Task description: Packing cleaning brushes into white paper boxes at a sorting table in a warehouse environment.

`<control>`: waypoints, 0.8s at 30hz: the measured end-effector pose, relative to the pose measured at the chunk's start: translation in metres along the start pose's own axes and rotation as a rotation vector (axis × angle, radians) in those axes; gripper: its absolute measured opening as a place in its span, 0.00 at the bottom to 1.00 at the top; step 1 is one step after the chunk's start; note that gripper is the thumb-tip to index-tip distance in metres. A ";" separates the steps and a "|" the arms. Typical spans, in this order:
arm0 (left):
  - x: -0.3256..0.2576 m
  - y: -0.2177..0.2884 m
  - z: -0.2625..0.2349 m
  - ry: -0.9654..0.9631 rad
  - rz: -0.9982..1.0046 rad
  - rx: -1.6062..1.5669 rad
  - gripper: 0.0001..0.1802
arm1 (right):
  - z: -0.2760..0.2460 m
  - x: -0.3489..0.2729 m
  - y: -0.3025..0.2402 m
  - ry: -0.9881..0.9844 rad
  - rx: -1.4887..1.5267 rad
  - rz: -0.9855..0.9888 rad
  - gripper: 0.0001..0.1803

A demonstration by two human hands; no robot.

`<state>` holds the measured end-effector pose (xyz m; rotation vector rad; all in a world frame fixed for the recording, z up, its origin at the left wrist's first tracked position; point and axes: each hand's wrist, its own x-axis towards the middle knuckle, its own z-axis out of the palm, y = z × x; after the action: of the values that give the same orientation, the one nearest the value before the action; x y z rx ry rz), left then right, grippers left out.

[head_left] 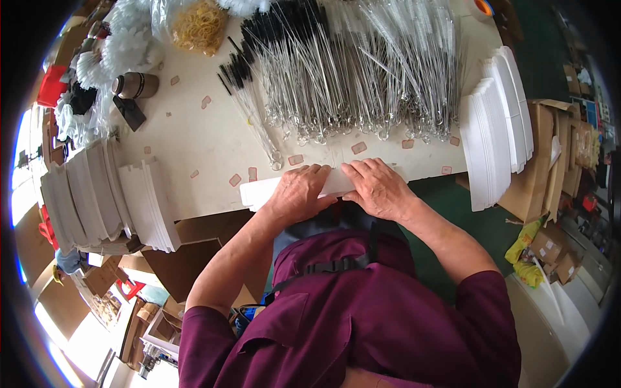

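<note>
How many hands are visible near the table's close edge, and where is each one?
2. The left hand is on the white strip; the right hand is on it too, farther right. Neither hand is hidden.

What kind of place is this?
Probably a packing workshop: a worktable with many wire-handled brushes, stacks of white card or paper at both ends, and brown cardboard boxes nearby.

At frame centre, the left hand and right hand are holding a white card piece; wire-stemmed brushes are lying across the upper centre; white stacks are sitting at left and right.
</note>
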<state>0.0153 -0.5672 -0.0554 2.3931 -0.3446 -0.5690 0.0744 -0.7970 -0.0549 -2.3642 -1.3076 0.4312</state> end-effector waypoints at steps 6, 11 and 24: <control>-0.007 -0.006 -0.007 0.017 0.009 0.046 0.30 | 0.001 -0.001 0.004 0.022 0.036 -0.016 0.28; -0.002 -0.003 -0.008 -0.140 -0.055 0.018 0.27 | 0.009 -0.001 0.015 0.058 0.071 -0.037 0.21; 0.007 0.013 -0.012 -0.475 -0.454 -0.570 0.24 | 0.027 0.025 0.003 0.252 0.236 0.066 0.18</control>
<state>0.0258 -0.5733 -0.0413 1.7590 0.1647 -1.2607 0.0772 -0.7716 -0.0816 -2.1858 -1.0086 0.2781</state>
